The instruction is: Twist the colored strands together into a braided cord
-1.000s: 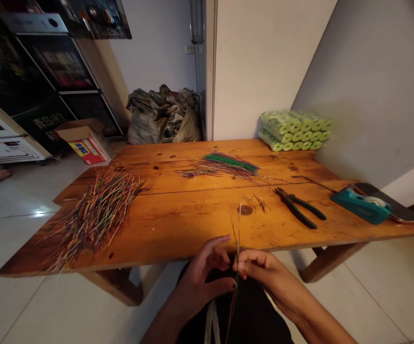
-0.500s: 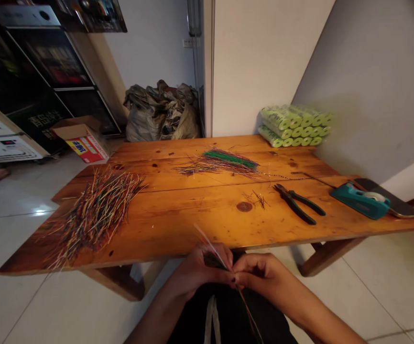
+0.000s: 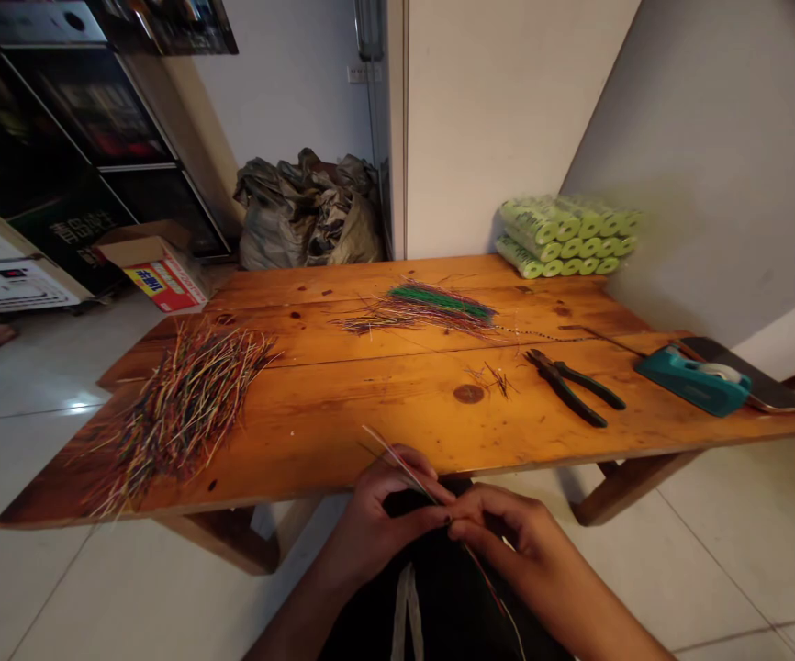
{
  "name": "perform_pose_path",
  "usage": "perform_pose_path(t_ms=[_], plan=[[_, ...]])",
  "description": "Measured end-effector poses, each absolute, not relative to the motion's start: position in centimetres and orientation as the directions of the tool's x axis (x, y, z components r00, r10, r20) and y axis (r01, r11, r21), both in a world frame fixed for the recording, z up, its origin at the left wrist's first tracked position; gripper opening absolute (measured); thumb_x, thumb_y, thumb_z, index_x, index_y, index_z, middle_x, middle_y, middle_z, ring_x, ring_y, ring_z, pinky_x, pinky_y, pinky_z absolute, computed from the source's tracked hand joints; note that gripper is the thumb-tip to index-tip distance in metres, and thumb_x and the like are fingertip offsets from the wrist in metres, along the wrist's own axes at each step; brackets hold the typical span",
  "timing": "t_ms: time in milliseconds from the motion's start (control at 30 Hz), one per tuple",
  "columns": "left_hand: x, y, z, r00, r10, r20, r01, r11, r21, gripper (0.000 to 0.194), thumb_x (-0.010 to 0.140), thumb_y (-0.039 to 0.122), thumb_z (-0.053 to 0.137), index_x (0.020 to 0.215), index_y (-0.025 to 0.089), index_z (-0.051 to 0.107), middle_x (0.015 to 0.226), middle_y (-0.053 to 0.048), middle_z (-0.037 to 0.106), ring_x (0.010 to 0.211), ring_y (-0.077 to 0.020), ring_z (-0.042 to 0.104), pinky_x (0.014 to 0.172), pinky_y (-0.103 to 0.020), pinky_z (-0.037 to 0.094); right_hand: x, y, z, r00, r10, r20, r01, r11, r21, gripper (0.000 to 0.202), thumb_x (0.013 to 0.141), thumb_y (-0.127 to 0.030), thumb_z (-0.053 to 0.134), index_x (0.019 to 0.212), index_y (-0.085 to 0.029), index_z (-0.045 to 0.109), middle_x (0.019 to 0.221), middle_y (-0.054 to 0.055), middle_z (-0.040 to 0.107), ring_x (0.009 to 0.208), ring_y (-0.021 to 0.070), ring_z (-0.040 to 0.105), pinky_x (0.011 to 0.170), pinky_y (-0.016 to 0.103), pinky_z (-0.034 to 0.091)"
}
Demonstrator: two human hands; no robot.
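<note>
A few thin coloured wires (image 3: 486, 578) run slantwise through both hands, in front of the table's near edge and above my lap. My left hand (image 3: 397, 500) pinches them between thumb and fingertips, and their upper ends stick out past it toward the table. Close against it, my right hand (image 3: 504, 528) pinches the same wires, whose lower ends hang down over the dark trousers. The fingertips of the two hands meet and hide the spot where they grip. A big loose heap of coloured wires (image 3: 191, 404) lies at the table's left. Farther back rests a straighter wire bundle (image 3: 439, 305) with a green part.
On the wooden table (image 3: 342, 404) lie dark-handled pliers (image 3: 573, 386), short wire scraps (image 3: 492, 378) and a teal tape dispenser (image 3: 693, 378). Green-wrapped rolls (image 3: 563, 237) are stacked at the back right. Behind the table stand grey sacks (image 3: 307, 211) and an open carton (image 3: 160, 266).
The wires have shifted slightly up and left, and their ends spread a little more. Both hands stay together, fingers slightly rearranged. Things on the table have not moved.
</note>
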State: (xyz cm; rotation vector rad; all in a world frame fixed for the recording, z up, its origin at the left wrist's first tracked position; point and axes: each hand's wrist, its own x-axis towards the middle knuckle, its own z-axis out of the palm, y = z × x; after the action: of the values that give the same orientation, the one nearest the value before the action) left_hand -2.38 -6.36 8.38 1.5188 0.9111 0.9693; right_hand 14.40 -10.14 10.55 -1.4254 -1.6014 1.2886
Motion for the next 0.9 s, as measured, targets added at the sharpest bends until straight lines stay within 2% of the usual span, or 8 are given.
perform_pose_path(t_ms=[167,367,500,567,633,700,800,900], plan=[[-3.1,-6.0,8.6,0.418,0.87,0.26,0.274,-0.394,0.878,0.011,0.067,0.029,0.068,0.077,0.029,0.072,0.079,-0.003,0.062,0.082,-0.02,0.053,0.078,-0.033,0.038,14.5,-9.8,10.3,-0.224,0.958,-0.178,0.384,-0.081,-0.92,0.017,0.078,-0.032,0.053,0.073,-0.02,0.064,0.06,-0.001,0.054,0.059,0.0133,0.048,0.056,0.025,0.037],[-2.5,-6.4,8.4,0.38,0.88,0.286,0.328,-0.417,0.847,0.006,0.069,0.028,0.066,0.071,0.023,0.069,0.076,-0.003,0.06,0.077,-0.0187,0.053,0.074,-0.032,0.038,14.8,-9.9,10.1,-0.209,0.978,-0.008,0.513,0.102,-0.852,0.015,0.082,-0.025,0.05,0.078,-0.022,0.065,0.075,0.002,0.065,0.07,0.0161,0.059,0.065,0.027,0.044],[-1.6,-6.5,7.9,0.333,0.926,0.176,0.185,-0.248,0.951,0.01,0.071,0.028,0.064,0.066,0.019,0.064,0.075,-0.003,0.057,0.078,-0.0179,0.053,0.075,-0.031,0.039,14.8,-10.4,9.8,-0.238,0.961,0.144,0.619,0.264,-0.74,0.018,0.085,-0.022,0.045,0.084,-0.021,0.062,0.08,0.005,0.064,0.075,0.0177,0.06,0.068,0.03,0.047],[-1.2,-6.5,7.6,0.347,0.938,0.015,0.047,-0.034,0.998,0.013,0.07,0.029,0.064,0.065,0.018,0.064,0.073,-0.002,0.058,0.077,-0.0174,0.053,0.075,-0.03,0.039,14.7,-10.6,9.7,-0.257,0.947,0.193,0.661,0.318,-0.679,0.019,0.086,-0.019,0.042,0.087,-0.02,0.061,0.082,0.007,0.063,0.077,0.0188,0.058,0.07,0.032,0.047],[-1.0,-6.6,7.4,0.385,0.901,-0.201,-0.093,0.255,0.962,0.015,0.067,0.031,0.067,0.065,0.017,0.066,0.07,-0.002,0.06,0.074,-0.0164,0.054,0.073,-0.029,0.039,14.7,-10.6,9.6,-0.267,0.938,0.223,0.683,0.347,-0.643,0.021,0.087,-0.017,0.04,0.09,-0.018,0.061,0.084,0.008,0.063,0.079,0.0203,0.057,0.071,0.035,0.047],[-1.0,-6.7,7.4,0.392,0.847,-0.358,-0.18,0.452,0.874,0.016,0.063,0.032,0.07,0.066,0.016,0.067,0.068,-0.001,0.063,0.071,-0.0155,0.055,0.071,-0.027,0.04,14.6,-10.3,9.7,-0.253,0.942,0.222,0.663,0.336,-0.67,0.021,0.086,-0.019,0.041,0.089,-0.019,0.061,0.084,0.008,0.063,0.078,0.0205,0.057,0.071,0.035,0.047],[-1.3,-7.0,7.7,0.349,0.839,-0.417,-0.215,0.505,0.836,0.018,0.059,0.032,0.073,0.066,0.016,0.068,0.068,-0.002,0.066,0.07,-0.0147,0.057,0.071,-0.026,0.041,14.7,-9.6,9.9,-0.215,0.969,0.119,0.56,0.222,-0.798,0.018,0.085,-0.024,0.046,0.085,-0.021,0.063,0.079,0.005,0.066,0.074,0.018,0.06,0.068,0.031,0.047],[-1.6,-7.0,7.9,0.286,0.9,-0.33,-0.198,0.393,0.898,0.018,0.058,0.03,0.074,0.069,0.017,0.068,0.073,-0.003,0.067,0.071,-0.0147,0.058,0.071,-0.026,0.043,14.8,-9.1,10.0,-0.18,0.984,0.011,0.474,0.096,-0.875,0.015,0.082,-0.028,0.051,0.08,-0.022,0.065,0.073,0.002,0.067,0.069,0.0163,0.06,0.064,0.027,0.046]])
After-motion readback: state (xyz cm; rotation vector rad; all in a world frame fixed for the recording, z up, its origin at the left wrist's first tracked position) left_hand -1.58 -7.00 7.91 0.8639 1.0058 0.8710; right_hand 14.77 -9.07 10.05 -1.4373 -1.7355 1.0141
